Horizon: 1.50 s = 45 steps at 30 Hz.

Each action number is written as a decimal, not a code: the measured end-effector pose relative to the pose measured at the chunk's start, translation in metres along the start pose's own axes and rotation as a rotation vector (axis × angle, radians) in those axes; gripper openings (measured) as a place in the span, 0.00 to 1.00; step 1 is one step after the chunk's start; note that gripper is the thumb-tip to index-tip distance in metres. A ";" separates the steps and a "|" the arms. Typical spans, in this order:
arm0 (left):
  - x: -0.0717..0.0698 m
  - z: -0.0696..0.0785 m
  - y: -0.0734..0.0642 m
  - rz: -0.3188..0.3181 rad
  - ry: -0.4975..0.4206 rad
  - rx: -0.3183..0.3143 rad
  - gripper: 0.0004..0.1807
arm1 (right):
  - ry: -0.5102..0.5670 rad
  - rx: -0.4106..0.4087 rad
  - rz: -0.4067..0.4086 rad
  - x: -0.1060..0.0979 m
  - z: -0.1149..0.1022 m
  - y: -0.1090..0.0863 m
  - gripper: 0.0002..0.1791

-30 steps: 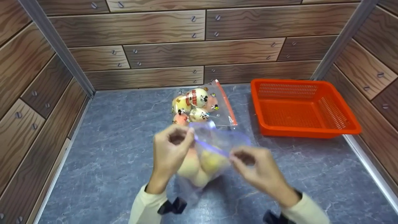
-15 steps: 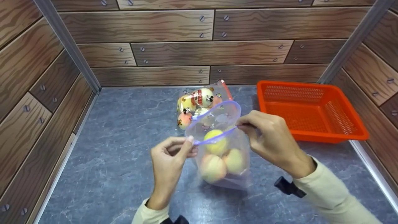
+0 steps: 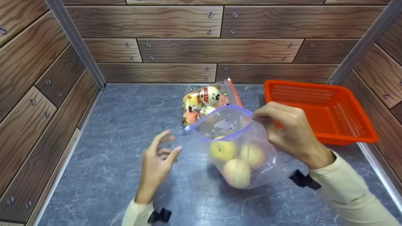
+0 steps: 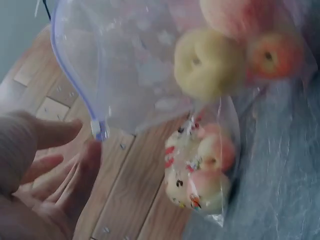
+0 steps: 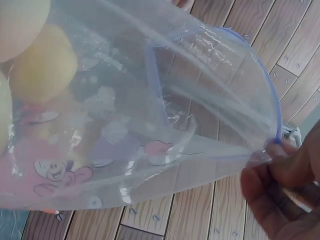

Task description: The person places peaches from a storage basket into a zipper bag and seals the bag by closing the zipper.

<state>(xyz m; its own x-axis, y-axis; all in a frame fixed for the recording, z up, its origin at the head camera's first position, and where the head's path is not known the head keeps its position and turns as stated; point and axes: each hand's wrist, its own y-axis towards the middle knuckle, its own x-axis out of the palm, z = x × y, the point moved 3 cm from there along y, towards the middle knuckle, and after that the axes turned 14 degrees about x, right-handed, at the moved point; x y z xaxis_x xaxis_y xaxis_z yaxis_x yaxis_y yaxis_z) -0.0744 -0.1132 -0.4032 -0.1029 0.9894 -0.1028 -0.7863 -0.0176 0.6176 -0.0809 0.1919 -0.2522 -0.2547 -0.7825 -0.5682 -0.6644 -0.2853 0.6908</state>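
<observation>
A clear zip bag with a purple zip rim hangs from my right hand, which pinches the right corner of its gaping mouth. Several peach-like fruits and a yellow fruit lie in its lower part. My left hand is apart from the bag, fingers loosely bent with nothing between them. In the left wrist view the white zip slider is close to my left fingertips. Pink cartoon prints show on the bag in the right wrist view.
Behind the held bag lies a second printed zip bag with a red zip strip, filled with fruit. An orange perforated basket stands at the right on the grey marbled tabletop. Wood-patterned panels enclose three sides.
My left hand has let go of the bag's rim and drawn back to the left. The right hand keeps its pinch; the bag's mouth has opened wide and the bag has swung right.
</observation>
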 end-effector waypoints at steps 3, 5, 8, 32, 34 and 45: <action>0.015 -0.013 0.013 -0.130 -0.119 -0.036 0.34 | 0.016 -0.008 0.017 -0.008 0.004 0.000 0.17; 0.025 -0.020 0.022 -0.193 -0.174 -0.073 0.35 | 0.030 0.000 0.027 -0.011 0.007 0.000 0.17; 0.035 -0.031 0.033 -0.223 -0.194 -0.126 0.35 | 0.070 0.011 0.037 -0.013 0.012 -0.002 0.18; 0.015 0.009 0.028 -0.169 -0.164 0.127 0.05 | 0.308 0.211 0.227 -0.035 0.057 -0.059 0.12; 0.013 0.011 0.026 -0.177 -0.129 0.165 0.05 | 0.291 0.230 0.229 -0.035 0.063 -0.065 0.12; 0.015 0.010 0.022 -0.163 -0.043 0.253 0.05 | 0.189 0.257 0.170 -0.028 0.079 -0.082 0.21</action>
<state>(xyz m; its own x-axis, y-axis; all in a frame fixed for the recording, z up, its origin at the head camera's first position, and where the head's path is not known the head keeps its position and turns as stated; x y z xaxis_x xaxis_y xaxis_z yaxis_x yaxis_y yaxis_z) -0.0870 -0.0975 -0.3838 0.0420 0.9815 -0.1866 -0.6132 0.1728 0.7708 -0.0748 0.2805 -0.3280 -0.2583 -0.9021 -0.3458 -0.7848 -0.0128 0.6197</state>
